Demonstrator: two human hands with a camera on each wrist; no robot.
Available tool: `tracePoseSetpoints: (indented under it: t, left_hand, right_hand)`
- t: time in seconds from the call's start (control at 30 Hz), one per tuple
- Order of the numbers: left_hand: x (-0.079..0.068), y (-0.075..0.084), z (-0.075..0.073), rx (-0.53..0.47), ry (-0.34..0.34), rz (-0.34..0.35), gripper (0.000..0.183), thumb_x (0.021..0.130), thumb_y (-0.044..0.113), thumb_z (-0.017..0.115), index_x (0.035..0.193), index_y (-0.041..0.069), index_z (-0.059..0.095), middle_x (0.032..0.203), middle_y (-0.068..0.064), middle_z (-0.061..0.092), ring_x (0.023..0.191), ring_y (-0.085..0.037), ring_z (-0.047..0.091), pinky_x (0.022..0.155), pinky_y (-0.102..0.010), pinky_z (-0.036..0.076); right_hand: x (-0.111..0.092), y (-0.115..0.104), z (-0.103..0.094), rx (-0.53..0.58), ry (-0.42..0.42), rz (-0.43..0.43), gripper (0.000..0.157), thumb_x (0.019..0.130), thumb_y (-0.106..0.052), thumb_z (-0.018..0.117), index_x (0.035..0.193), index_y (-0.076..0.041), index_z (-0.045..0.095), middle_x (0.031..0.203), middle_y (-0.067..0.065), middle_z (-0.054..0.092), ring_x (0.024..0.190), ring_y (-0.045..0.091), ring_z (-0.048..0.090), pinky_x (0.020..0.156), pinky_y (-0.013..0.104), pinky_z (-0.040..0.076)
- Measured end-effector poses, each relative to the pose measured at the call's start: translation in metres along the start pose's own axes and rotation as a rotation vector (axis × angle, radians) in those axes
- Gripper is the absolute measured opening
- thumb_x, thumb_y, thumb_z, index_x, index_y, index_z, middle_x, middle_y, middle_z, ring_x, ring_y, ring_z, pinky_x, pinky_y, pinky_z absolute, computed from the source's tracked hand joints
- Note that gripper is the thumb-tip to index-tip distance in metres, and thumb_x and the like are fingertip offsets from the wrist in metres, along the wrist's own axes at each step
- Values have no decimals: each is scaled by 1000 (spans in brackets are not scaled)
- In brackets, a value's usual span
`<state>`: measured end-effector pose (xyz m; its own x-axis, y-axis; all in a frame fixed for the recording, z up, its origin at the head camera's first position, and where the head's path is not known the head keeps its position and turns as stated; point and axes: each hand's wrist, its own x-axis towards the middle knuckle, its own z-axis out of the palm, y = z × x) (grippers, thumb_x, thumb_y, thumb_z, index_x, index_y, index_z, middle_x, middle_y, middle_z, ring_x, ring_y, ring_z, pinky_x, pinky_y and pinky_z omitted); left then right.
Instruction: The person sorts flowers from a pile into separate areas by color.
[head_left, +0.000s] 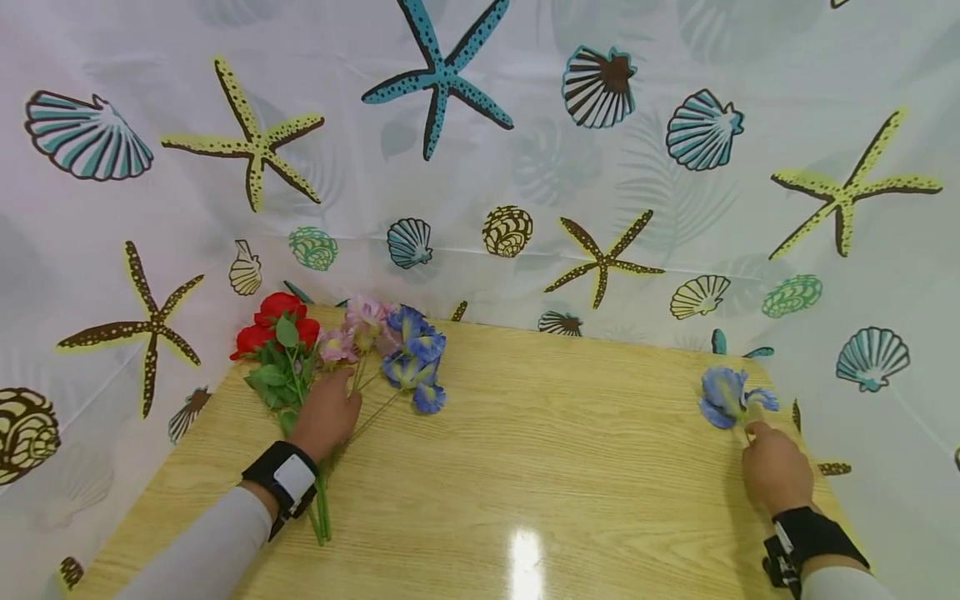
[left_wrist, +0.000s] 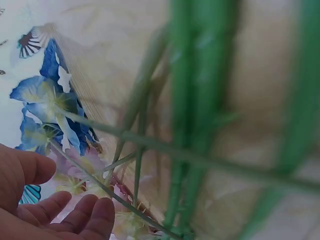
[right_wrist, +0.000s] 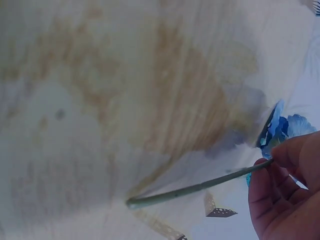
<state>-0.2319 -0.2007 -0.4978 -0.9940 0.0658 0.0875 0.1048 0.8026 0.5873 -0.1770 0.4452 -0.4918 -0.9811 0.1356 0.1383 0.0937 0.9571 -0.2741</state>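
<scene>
At the table's right side my right hand (head_left: pixel 778 468) pinches the stem of a blue artificial iris (head_left: pixel 723 395) between thumb and fingers. The bare green stem (right_wrist: pixel 195 188) runs out of that grip, its cut end above the wood in the right wrist view. My left hand (head_left: pixel 327 415) is over a bunch of flowers at the left, its thumb and fingers spread apart beside the thin stems in the left wrist view. Red flowers (head_left: pixel 273 321) with green leaves, pink flowers (head_left: pixel 363 321) and blue irises (head_left: pixel 414 354) make up this bunch. Thick green stems (head_left: pixel 322 508) stick out below the left wrist.
The wooden table (head_left: pixel 555 433) carries the flowers, with a light reflection near its front. A white curtain (head_left: pixel 480 175) printed with shells and starfish hangs behind and at both sides, meeting the table's edges.
</scene>
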Motion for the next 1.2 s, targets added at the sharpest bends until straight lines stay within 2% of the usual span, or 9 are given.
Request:
tracePoseSetpoints:
  t: [0.17,0.27,0.4,0.53,0.63,0.73,0.93,1.1,1.2]
  left_hand:
    - [18,4,2,11,9,-5,46,100,8,52,139,-15,43,129,-39,50,114,-54,52,92,-63,43]
    - [22,3,3,25,2,-24,42,99,7,52,134,-15,48,118,-37,59,104,-52,59,87,-61,47]
    - [24,-1,7,58,-24,-46,32,99,6,51,123,-14,58,112,-31,64,98,-47,63,84,-56,50]
    - [25,-4,9,91,-35,-45,28,92,5,57,114,-13,63,109,-29,66,98,-45,63,84,-54,50]
    - [27,-5,10,98,-50,-44,31,85,1,60,113,-12,64,106,-28,67,96,-45,63,82,-54,51]
    - [29,-7,11,96,-61,-46,36,81,-3,57,115,-12,64,105,-27,68,95,-44,64,81,-54,52]
    - [31,-11,13,92,-45,-27,41,79,-9,47,116,-10,65,106,-26,68,91,-43,65,76,-51,53]
    - [30,-11,11,95,-35,-8,39,80,-10,47,115,-11,64,99,-26,69,86,-42,66,74,-51,53]
    - [27,-10,8,100,-6,15,36,81,-9,49,114,-11,63,90,-24,70,79,-40,66,70,-51,53]
  right_hand:
    - [-2,4,0,2,-8,-7,32,90,5,47,119,16,56,91,32,63,62,35,61,44,39,43]
    - [-3,3,-1,-2,-3,-4,33,92,-1,52,119,17,55,93,33,63,67,37,61,48,43,45]
    - [-4,0,-5,-3,22,19,39,94,-10,55,121,18,53,99,37,60,74,43,61,52,49,47]
    - [-8,-2,-7,21,70,19,39,96,-11,56,120,18,54,101,37,59,77,45,60,54,51,47]
    - [-11,0,-6,41,102,20,37,96,-11,55,119,17,55,100,37,59,77,45,59,56,51,46]
    - [-12,3,-5,47,126,31,36,96,-11,54,119,17,56,101,36,59,78,46,59,58,52,45]
    - [-13,5,-2,54,166,47,34,96,-11,55,118,16,56,103,36,58,78,46,58,59,53,44]
    - [-15,2,-1,63,217,42,32,96,-10,56,117,15,58,101,35,59,75,44,58,57,53,44]
    - [-15,-1,-2,63,251,35,31,96,-9,56,115,15,59,100,34,59,73,44,57,56,53,44]
